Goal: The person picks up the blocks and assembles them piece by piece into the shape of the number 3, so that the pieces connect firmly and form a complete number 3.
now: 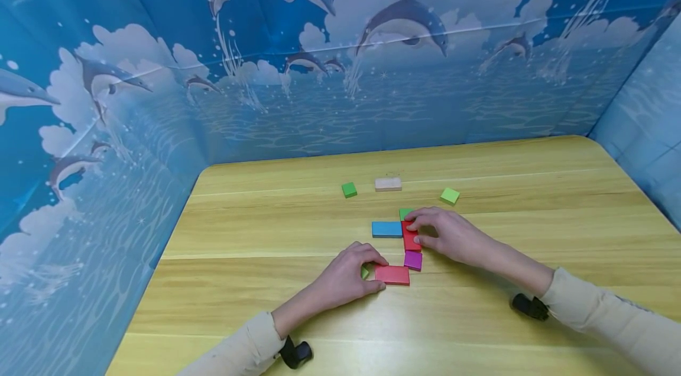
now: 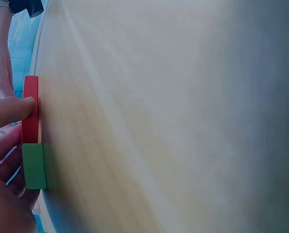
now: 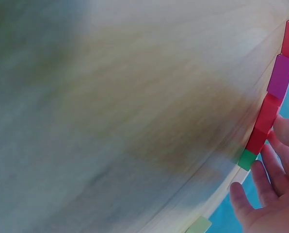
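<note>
In the head view my left hand holds a pinkish-red block by its left end, thumb on the near side and fingers on the far side. A green block sits at the end of that red block, partly hidden by the hand in the head view. My right hand pinches an upright-lying red block, thumb at its right edge and fingertips over its far end. Between the two red blocks lies a purple block. A blue block and a green block adjoin the right hand's red block.
Farther back on the wooden table lie a green block, a pale pinkish block and a light green block. A blue dolphin-print curtain stands along the table's back and sides.
</note>
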Motion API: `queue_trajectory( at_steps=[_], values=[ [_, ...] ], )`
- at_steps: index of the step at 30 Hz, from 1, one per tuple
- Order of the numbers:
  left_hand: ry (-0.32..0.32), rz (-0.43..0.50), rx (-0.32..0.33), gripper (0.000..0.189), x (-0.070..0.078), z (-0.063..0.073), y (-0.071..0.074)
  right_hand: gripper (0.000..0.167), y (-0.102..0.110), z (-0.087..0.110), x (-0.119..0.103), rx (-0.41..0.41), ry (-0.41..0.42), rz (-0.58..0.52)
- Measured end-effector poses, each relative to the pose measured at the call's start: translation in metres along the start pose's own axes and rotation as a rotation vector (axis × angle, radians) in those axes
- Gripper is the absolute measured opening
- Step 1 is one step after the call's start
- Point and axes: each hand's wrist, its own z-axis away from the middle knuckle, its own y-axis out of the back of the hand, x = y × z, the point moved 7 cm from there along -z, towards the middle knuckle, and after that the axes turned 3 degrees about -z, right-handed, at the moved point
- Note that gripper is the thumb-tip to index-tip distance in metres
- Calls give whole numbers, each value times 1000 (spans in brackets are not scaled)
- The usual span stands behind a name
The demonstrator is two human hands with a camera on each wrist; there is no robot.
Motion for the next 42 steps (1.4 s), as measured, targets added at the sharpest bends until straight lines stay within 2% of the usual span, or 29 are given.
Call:
queue_trajectory(
  at_steps=[10, 20, 32, 39, 42],
  values=[
    [26, 13, -13, 45, -6, 3, 1, 28, 0, -1, 1, 1, 3, 13],
    [25, 90, 56, 41, -11, 10, 12, 29, 0, -1, 1, 2, -1, 21],
    [131, 114, 86, 51, -20, 25, 18, 29, -1, -1, 2, 1, 2, 5],
    [199, 143, 82, 49, -26, 35, 16, 28, -1, -1, 1, 2, 4, 7],
    [202, 156, 89, 47, -28, 36, 16, 28, -1, 0, 1, 6, 3, 7]
  ],
)
